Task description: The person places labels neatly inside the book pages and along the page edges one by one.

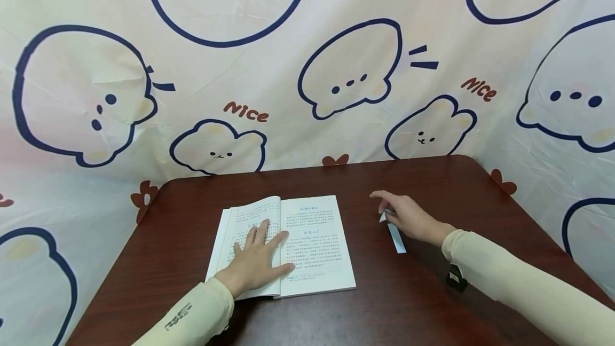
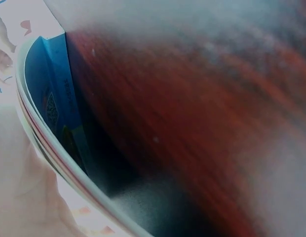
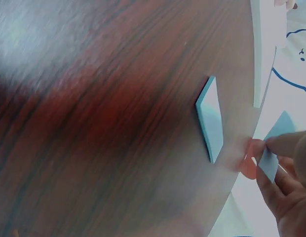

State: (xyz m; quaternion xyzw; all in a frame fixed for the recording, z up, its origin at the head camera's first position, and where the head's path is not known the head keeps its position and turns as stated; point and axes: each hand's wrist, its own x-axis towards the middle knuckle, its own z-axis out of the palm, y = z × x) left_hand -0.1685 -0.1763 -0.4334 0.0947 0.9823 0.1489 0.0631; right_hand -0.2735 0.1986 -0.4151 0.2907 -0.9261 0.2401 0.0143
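Note:
An open book [image 1: 314, 250] with printed pages lies on the table. My left hand [image 1: 254, 263] rests on its left page with the fingers spread, the thumb reaching over onto the right page. To the right of the book, my right hand [image 1: 413, 219] pinches a small light blue paper slip [image 3: 269, 165] between thumb and fingers. Close under that hand lies a thin pad of light blue paper strips [image 1: 397, 238], apart from the slip in the right wrist view. The left wrist view catches the book's curved page edges [image 2: 59, 153] and its blue cover [image 2: 54, 89].
The dark red-brown wooden table [image 1: 168, 239] has a glossy top. A pale cloth with cartoon outlines [image 1: 336, 138] hangs behind it and along its sides. A small black device [image 1: 456, 278] sits on the underside of my right sleeve.

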